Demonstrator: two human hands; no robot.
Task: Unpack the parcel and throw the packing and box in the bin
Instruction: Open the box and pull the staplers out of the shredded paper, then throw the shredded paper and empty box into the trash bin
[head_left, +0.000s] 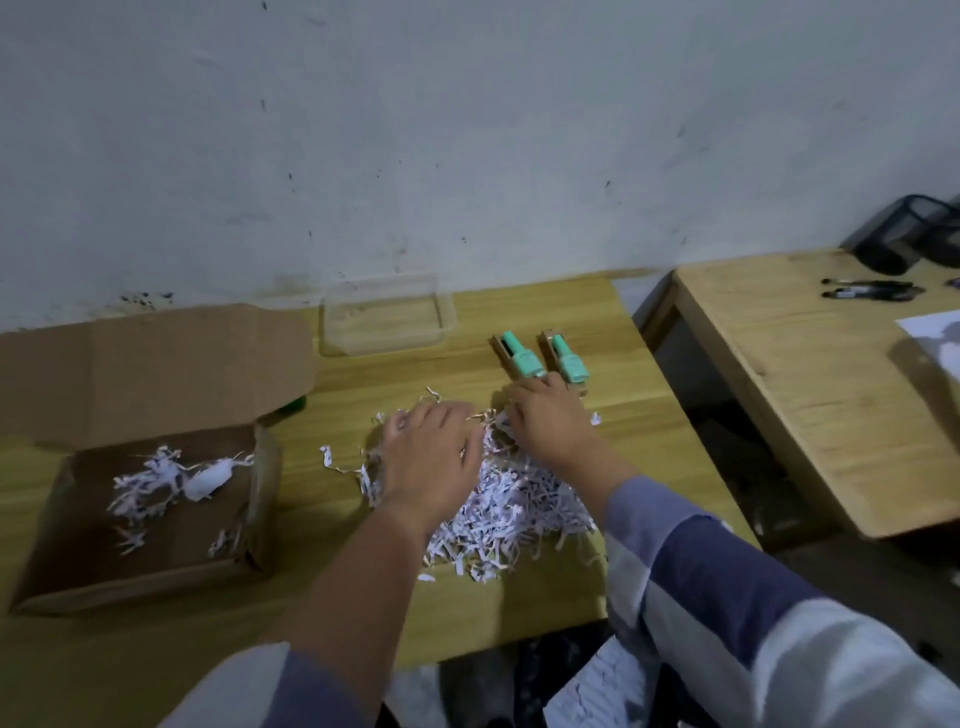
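Note:
An open cardboard box lies at the left of the wooden table, its lid flap up, with a few white paper shreds inside. A heap of shredded white paper covers the table's middle. My left hand rests palm down on the heap's left side, fingers spread. My right hand presses on the heap's far edge, fingers curled into the shreds. Just beyond it stand two mint-green bottles in brown card sleeves.
A clear plastic tub sits by the wall behind the heap. A second wooden table stands to the right across a gap, with black pens, white paper and a black mesh holder. White paper lies on the floor below.

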